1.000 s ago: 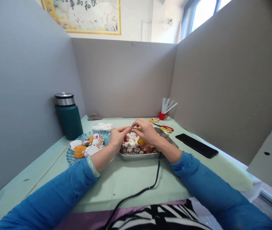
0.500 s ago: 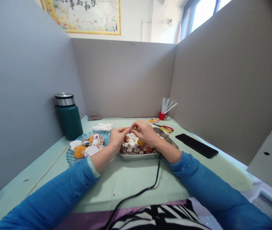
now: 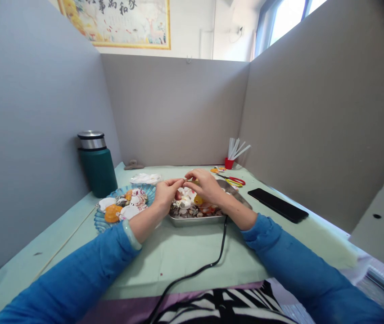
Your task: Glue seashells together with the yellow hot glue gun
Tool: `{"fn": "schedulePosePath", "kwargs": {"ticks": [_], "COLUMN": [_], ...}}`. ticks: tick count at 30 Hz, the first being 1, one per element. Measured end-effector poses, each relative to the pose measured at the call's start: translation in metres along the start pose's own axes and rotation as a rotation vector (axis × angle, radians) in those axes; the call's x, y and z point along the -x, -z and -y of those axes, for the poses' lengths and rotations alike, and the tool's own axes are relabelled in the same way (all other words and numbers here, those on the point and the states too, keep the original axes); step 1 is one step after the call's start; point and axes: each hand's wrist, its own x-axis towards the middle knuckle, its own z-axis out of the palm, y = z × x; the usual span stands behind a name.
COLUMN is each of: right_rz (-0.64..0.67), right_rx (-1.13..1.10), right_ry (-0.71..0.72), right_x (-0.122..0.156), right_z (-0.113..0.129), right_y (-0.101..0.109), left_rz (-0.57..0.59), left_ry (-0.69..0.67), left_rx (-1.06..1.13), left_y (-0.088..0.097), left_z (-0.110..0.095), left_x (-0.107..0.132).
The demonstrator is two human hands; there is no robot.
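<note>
Above a metal tray of shells, my left hand and my right hand meet at their fingertips. Both are closed in a pinch around something too small to make out. Small shells, white, grey and orange, fill the tray below them. To the left of my left hand lies a blue scalloped dish with larger shells on it, including an orange shell and a white shell. A black cord runs from the tray's front edge, under my right wrist, toward my body.
A green thermos stands at the left. Behind the dish sits a clear container of white pieces. At the right are scissors, a black phone and a red cup of white sticks. Grey partitions enclose the table.
My right hand's fingers have shifted very slightly against the left fingertips. Everything else stays where it was.
</note>
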Motion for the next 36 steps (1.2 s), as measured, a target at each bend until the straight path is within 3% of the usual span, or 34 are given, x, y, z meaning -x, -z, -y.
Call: {"fn": "schedulePosePath", "kwargs": {"ticks": [6, 17, 29, 36], "right_rz": [-0.066, 0.053, -0.024, -0.008], "right_rx": [-0.005, -0.079, -0.195, -0.246], "right_ry": [-0.053, -0.105, -0.093, -0.162], "right_x": [-0.001, 0.0, -0.001, 0.0], "right_z": [-0.002, -0.008, -0.001, -0.002], "right_y": [0.003, -0.003, 0.001, 0.0], "left_rz": [-0.013, -0.04, -0.051, -0.035], "left_ry": [0.014, 0.039, 0.047, 0.059], "left_rx": [0.057, 0.098, 0.062, 0.073], "left_y": [0.001, 0.001, 0.001, 0.0], "left_z": [0.002, -0.003, -0.009, -0.012], "left_x": [-0.002, -0.001, 0.002, 0.004]}}
